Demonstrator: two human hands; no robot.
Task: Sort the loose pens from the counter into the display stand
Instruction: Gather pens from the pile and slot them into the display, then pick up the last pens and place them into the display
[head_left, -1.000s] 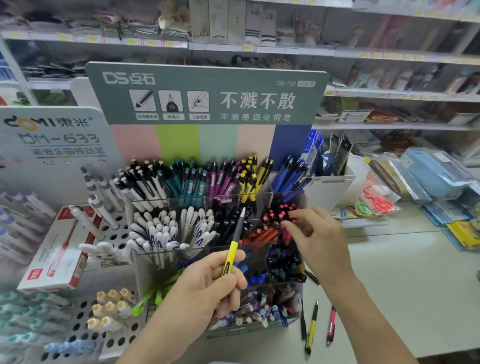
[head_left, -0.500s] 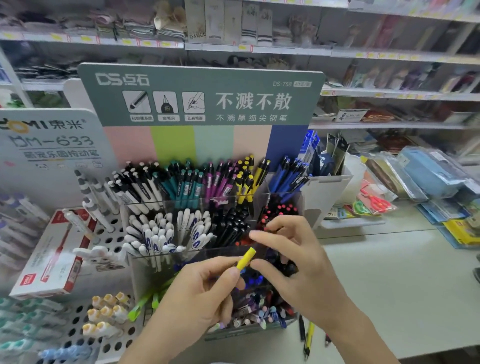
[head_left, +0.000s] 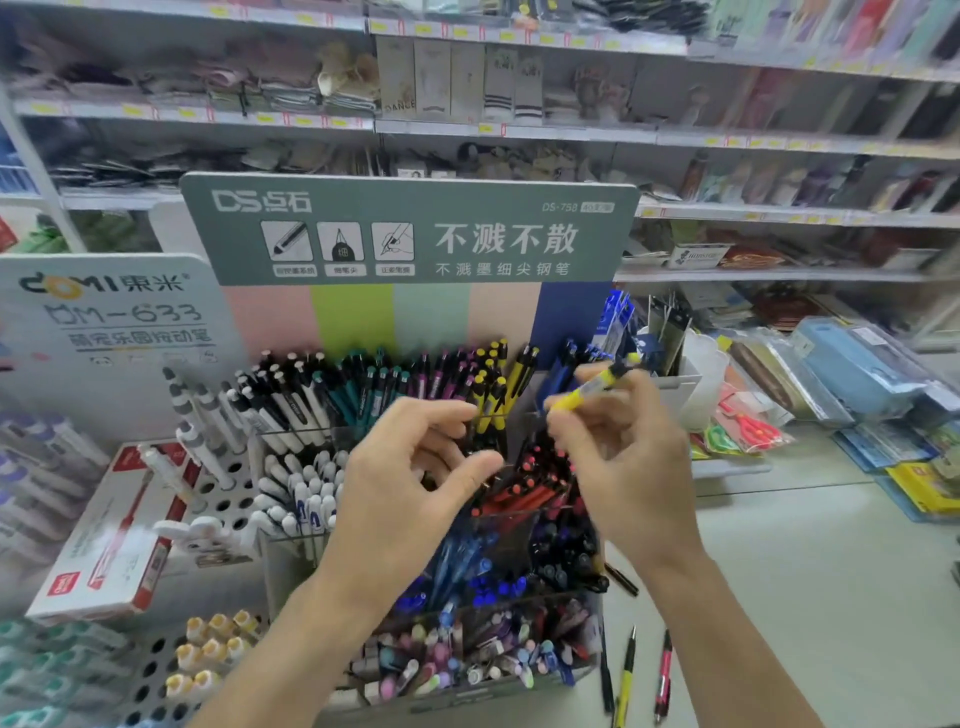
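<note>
Yellow pen pinched by right hand above display stand.

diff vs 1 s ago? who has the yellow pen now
The yellow pen passed from the left hand to the right hand, which now pinches it, raised toward the stand's back row. The left hand let go and hangs with fingers loosely curled, holding nothing. Unchanged: the loose pens on the counter by the stand, one yellow, one red.
</note>
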